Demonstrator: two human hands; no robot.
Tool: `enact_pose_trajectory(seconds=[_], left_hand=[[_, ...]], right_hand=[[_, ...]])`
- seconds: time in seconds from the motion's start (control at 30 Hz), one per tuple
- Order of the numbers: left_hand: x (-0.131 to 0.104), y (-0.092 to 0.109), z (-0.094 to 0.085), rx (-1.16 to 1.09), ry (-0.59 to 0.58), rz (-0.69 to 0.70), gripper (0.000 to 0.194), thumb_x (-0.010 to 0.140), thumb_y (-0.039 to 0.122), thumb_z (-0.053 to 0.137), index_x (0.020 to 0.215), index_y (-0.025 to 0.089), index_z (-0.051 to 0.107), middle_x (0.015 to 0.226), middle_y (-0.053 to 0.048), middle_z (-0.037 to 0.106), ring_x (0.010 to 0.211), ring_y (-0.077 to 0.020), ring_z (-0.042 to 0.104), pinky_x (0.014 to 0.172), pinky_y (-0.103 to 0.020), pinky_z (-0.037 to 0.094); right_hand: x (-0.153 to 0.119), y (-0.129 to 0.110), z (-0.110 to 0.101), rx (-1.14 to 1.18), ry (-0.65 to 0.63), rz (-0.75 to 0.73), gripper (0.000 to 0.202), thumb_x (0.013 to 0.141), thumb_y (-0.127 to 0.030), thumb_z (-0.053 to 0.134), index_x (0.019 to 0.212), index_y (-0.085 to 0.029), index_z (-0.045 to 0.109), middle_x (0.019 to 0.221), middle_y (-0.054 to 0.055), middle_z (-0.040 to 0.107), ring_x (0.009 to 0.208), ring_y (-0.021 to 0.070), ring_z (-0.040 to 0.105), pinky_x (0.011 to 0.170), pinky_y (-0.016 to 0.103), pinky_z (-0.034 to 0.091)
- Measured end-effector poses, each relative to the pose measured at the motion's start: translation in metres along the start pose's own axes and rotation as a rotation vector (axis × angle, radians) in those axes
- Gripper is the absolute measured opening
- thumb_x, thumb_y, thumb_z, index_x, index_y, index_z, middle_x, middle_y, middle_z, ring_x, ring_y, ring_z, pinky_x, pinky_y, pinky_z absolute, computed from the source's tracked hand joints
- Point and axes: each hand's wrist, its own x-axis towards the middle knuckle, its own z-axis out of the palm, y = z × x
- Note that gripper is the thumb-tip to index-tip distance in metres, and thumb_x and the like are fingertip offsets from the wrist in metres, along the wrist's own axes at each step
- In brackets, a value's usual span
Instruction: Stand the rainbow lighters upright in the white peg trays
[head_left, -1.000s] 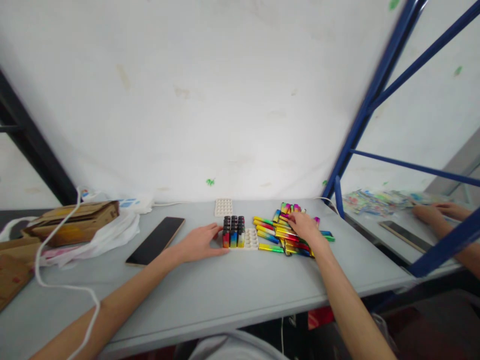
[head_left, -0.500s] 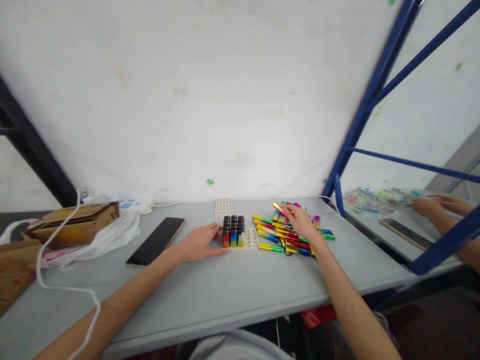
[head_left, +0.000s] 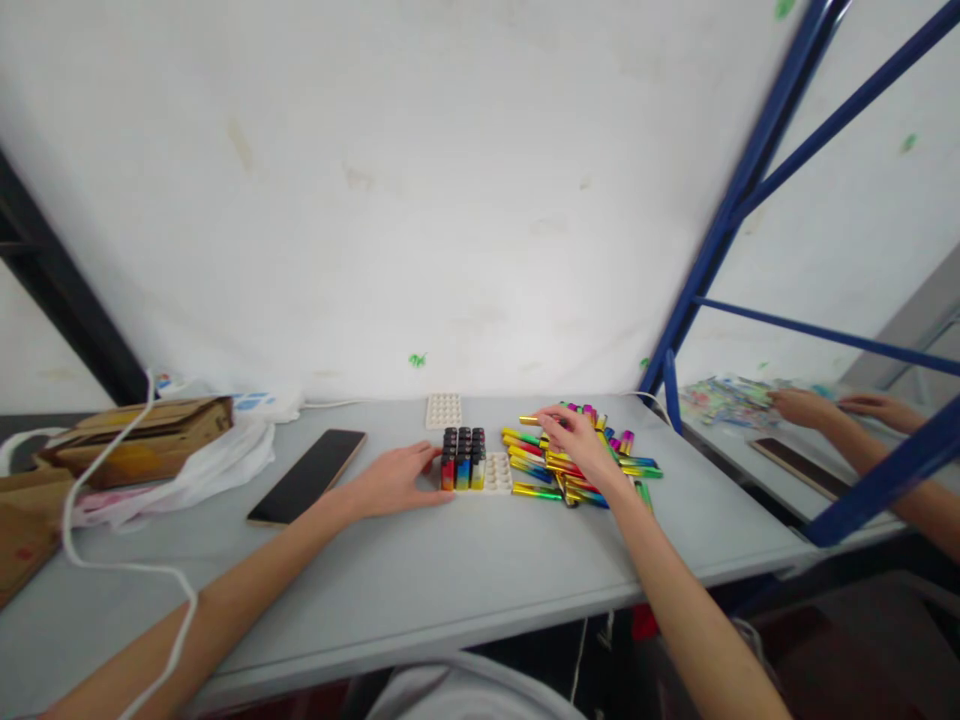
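Observation:
Black-topped lighters (head_left: 463, 460) with shiny coloured bodies stand upright in rows in a white tray with round holes (head_left: 498, 474). My left hand (head_left: 397, 482) curves about the tray's left end, thumb at the front corner and fingers by the rear lighters. The tray's right part shows bare holes. My right hand (head_left: 574, 440) pinches a gold lighter (head_left: 529, 420) by one end, its other end pointing left. Below and around that hand lies a loose pile of metallic lighters (head_left: 534, 470) in yellow, green, red, blue and purple.
Another white holed tray (head_left: 444, 411) lies near the wall. A dark phone (head_left: 307, 476) is left of my hand. Cardboard boxes (head_left: 142, 440), a white plastic bag (head_left: 247, 450) and a cable (head_left: 127, 567) are farther left. Past the blue frame (head_left: 701, 270), another person's hands (head_left: 806, 408) work.
My right hand has moved slightly left with the gold lighter, which has turned from slanted to nearly level. My left hand stays at the tray. The view has shifted slightly.

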Motion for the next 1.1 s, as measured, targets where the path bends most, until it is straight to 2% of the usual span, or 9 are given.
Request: enact_pose_trajectory(seconds=[0.13,0.27,0.4,0.5,0.57,0.63,0.77,0.9,1.1], left_hand=[[0.000,0.001,0.002,0.014,0.015,-0.016,0.055,0.085,0.070,0.059,0.104,0.018,0.065,0.102,-0.011,0.069,0.091,-0.0308,0.068,0.082,-0.039,0.052],[0.002,0.005,0.006,0.039,0.030,-0.080,0.061,0.081,0.076,0.060,0.102,0.019,0.064,0.104,-0.012,0.068,0.091,-0.0318,0.068,0.079,-0.038,0.051],[0.005,0.005,0.010,0.028,0.026,-0.117,0.069,0.076,0.083,0.061,0.101,0.019,0.063,0.102,-0.011,0.067,0.089,-0.0316,0.067,0.075,-0.038,0.051],[0.006,0.003,0.012,0.000,0.025,-0.108,0.070,0.077,0.084,0.060,0.102,0.018,0.063,0.102,-0.011,0.067,0.090,-0.0313,0.067,0.077,-0.038,0.051],[0.006,0.001,0.012,-0.012,0.018,-0.098,0.070,0.079,0.083,0.059,0.105,0.018,0.064,0.106,-0.012,0.068,0.094,-0.0319,0.067,0.081,-0.038,0.051],[0.006,0.001,0.011,-0.019,0.010,-0.090,0.070,0.080,0.082,0.059,0.107,0.018,0.065,0.111,-0.013,0.068,0.099,-0.0327,0.067,0.085,-0.039,0.051],[0.004,0.003,0.008,-0.030,0.005,-0.085,0.067,0.081,0.080,0.060,0.106,0.018,0.066,0.114,-0.014,0.069,0.103,-0.0333,0.067,0.088,-0.038,0.050],[0.004,0.005,0.006,-0.032,0.003,-0.081,0.062,0.081,0.077,0.062,0.102,0.018,0.065,0.108,-0.012,0.069,0.098,-0.0319,0.067,0.085,-0.038,0.051],[0.003,0.005,0.005,-0.022,0.004,-0.077,0.060,0.083,0.076,0.062,0.099,0.018,0.063,0.106,-0.012,0.068,0.095,-0.0314,0.066,0.083,-0.038,0.051]], right_hand=[[0.000,-0.005,0.004,-0.049,0.005,-0.004,0.042,0.084,-0.058,0.070,0.091,-0.017,0.068,0.069,-0.001,0.057,0.064,0.0154,0.051,0.059,0.028,0.040],[0.001,-0.005,0.008,-0.104,0.008,-0.079,0.048,0.091,-0.065,0.057,0.073,-0.021,0.055,0.069,-0.001,0.054,0.068,0.0165,0.051,0.062,0.028,0.042],[-0.001,-0.008,0.014,0.010,-0.077,-0.063,0.045,0.093,-0.065,0.056,0.086,-0.021,0.057,0.076,0.000,0.061,0.068,0.0161,0.056,0.064,0.028,0.046],[-0.003,-0.009,0.018,0.129,-0.131,0.004,0.043,0.091,-0.065,0.059,0.098,-0.023,0.057,0.070,-0.004,0.058,0.050,0.0117,0.046,0.050,0.025,0.038],[-0.003,-0.009,0.019,0.129,-0.089,0.019,0.041,0.089,-0.065,0.062,0.092,-0.024,0.054,0.061,-0.007,0.047,0.045,0.0101,0.035,0.044,0.024,0.029],[-0.003,-0.008,0.020,0.073,-0.035,0.000,0.043,0.090,-0.066,0.060,0.082,-0.024,0.051,0.058,-0.008,0.039,0.047,0.0106,0.032,0.045,0.025,0.027],[-0.002,-0.008,0.022,-0.141,0.017,-0.065,0.052,0.095,-0.067,0.048,0.068,-0.023,0.045,0.059,-0.004,0.040,0.054,0.0127,0.038,0.051,0.027,0.028],[-0.004,-0.010,0.026,-0.340,0.112,-0.074,0.054,0.093,-0.063,0.048,0.058,-0.023,0.035,0.054,-0.005,0.034,0.055,0.0125,0.035,0.055,0.029,0.024],[-0.004,-0.009,0.026,-0.417,0.162,-0.023,0.038,0.084,-0.042,0.049,0.055,-0.024,0.033,0.052,-0.005,0.032,0.053,0.0118,0.033,0.055,0.030,0.021]])
